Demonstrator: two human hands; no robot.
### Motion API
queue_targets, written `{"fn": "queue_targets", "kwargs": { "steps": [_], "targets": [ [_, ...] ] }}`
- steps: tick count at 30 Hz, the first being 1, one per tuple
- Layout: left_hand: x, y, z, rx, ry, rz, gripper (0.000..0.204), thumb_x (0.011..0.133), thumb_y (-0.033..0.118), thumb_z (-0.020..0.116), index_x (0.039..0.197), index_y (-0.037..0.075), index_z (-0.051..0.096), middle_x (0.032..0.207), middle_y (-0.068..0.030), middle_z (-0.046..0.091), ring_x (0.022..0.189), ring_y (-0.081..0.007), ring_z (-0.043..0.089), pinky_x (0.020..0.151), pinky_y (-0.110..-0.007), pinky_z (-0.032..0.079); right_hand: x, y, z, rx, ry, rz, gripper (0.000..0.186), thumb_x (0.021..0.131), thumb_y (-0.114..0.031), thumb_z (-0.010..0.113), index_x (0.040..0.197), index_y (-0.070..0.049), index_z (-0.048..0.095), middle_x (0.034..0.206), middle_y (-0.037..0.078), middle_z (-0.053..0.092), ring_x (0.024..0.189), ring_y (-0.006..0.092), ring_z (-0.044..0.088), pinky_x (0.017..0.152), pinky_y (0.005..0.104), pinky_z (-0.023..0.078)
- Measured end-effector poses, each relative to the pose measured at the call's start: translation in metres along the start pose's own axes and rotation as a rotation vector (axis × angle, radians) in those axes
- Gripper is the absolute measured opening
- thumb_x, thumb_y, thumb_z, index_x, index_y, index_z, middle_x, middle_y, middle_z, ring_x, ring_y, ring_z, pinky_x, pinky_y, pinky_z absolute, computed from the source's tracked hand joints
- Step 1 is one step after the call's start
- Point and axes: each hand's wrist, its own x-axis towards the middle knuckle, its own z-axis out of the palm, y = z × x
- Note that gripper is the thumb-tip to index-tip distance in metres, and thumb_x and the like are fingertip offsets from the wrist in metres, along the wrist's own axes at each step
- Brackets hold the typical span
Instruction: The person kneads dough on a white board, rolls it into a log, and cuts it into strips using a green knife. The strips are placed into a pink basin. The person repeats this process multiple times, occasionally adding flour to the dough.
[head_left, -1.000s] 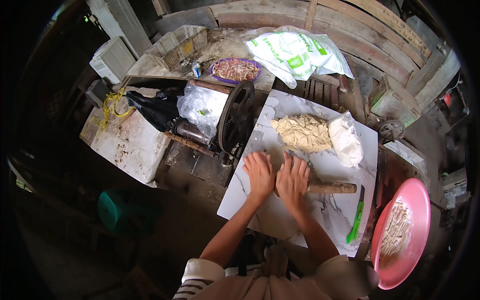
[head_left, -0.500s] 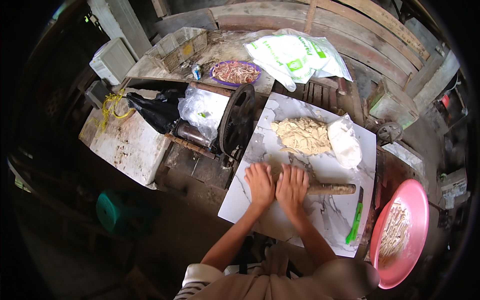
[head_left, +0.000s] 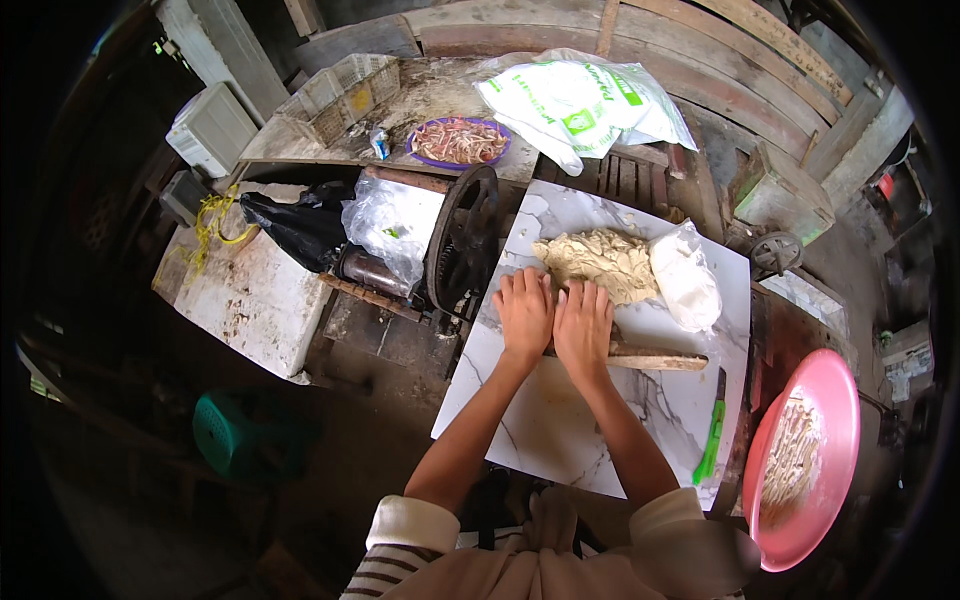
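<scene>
Together, left hand [head_left: 525,315] and right hand [head_left: 583,325] lie flat over a stick [head_left: 658,358] aimed at the surface's [head_left: 555,425] right edge, dough [head_left: 600,262] ahead.

- 1 left hand [head_left: 525,312], 1 right hand [head_left: 583,322]: mid-surface [head_left: 545,440]
- 1 dough heap [head_left: 600,262]: near far edge
- 1 white bag [head_left: 685,280]: far right corner
- 1 wooden stick [head_left: 658,359]: mid-surface
- 1 green-handled knife [head_left: 712,435]: right edge
- 1 pink basin [head_left: 835,410]: past right edge

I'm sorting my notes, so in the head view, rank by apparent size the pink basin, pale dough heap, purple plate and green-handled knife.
Largest first:
Pink basin
Pale dough heap
Purple plate
Green-handled knife
</scene>
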Motion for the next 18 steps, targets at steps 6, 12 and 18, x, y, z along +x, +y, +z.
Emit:
{"fn": "queue_targets", "kwargs": {
  "steps": [6,12,18],
  "targets": [
    [0.001,-0.003,0.005,-0.003,-0.015,0.085,0.017,0.092,0.020,0.047,0.091,0.004,0.054,0.092,-0.0128,0.057,0.088,-0.0320,0.050,0.076,-0.045,0.038,0.003,0.007,0.013,-0.010,0.007,0.021,0.020,0.088,-0.021,0.052,0.098,-0.003,0.056,0.091,0.011,0.054,0.093,0.0287,0.051,0.077,0.0410,0.041],
    [-0.068,-0.003,-0.033,-0.165,-0.147,0.129,0.013,0.091,0.013,0.047,0.091,0.003,0.054,0.090,-0.0142,0.054,0.085,-0.0336,0.048,0.076,-0.043,0.041,-0.066,-0.005,-0.023,-0.011,-0.024,-0.081,0.032,0.087,-0.026,0.054,0.109,-0.003,0.055,0.101,0.010,0.054,0.103,0.0278,0.050,0.089,0.0421,0.039],
    [-0.111,0.002,-0.066,-0.238,-0.165,0.188,0.012,0.089,0.007,0.050,0.099,0.002,0.055,0.094,-0.0147,0.051,0.087,-0.0332,0.046,0.079,-0.042,0.040,-0.118,0.012,-0.063,0.066,-0.186,-0.186,0.047,0.080,-0.025,0.064,0.121,-0.007,0.050,0.110,0.009,0.052,0.108,0.0262,0.048,0.096,0.0440,0.035]
  ]
}}
